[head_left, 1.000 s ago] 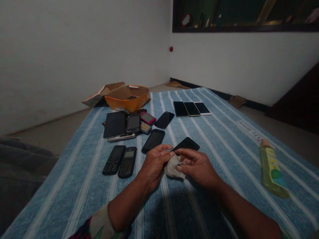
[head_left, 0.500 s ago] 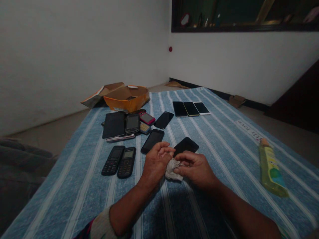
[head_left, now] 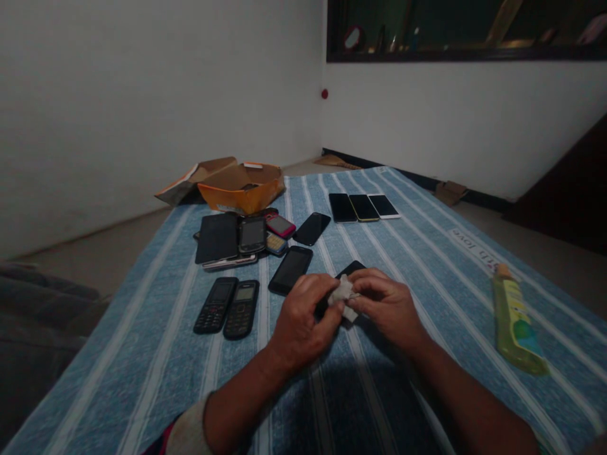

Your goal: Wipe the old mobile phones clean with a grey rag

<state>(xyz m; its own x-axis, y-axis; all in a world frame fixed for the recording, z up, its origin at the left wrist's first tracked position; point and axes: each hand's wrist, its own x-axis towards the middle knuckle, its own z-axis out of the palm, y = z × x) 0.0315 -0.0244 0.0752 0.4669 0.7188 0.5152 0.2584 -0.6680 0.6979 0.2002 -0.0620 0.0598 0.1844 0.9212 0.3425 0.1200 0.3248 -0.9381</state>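
Observation:
A crumpled whitish tissue (head_left: 344, 292) is pinched between the fingers of my left hand (head_left: 303, 322) and my right hand (head_left: 389, 306), in the middle of the head view. Beneath and just behind them lies a black smartphone (head_left: 351, 268), mostly covered by my hands. Another dark smartphone (head_left: 291, 269) rests beside my left hand. Farther left, two black keypad phones, one (head_left: 216, 304) next to the other (head_left: 241, 309), lie side by side.
A pile of phones with a black tablet-like slab (head_left: 217, 238) sits before an open orange cardboard box (head_left: 244, 189). Three smartphones (head_left: 364, 207) form a row at the back. One black phone (head_left: 312, 228) lies between. A yellow-green liquid bottle (head_left: 518, 321) lies right on the striped cloth (head_left: 156, 379).
My left hand has turned over and its fingers now close on the tissue. The tissue has risen slightly and moved right. My right hand has shifted a little up and right.

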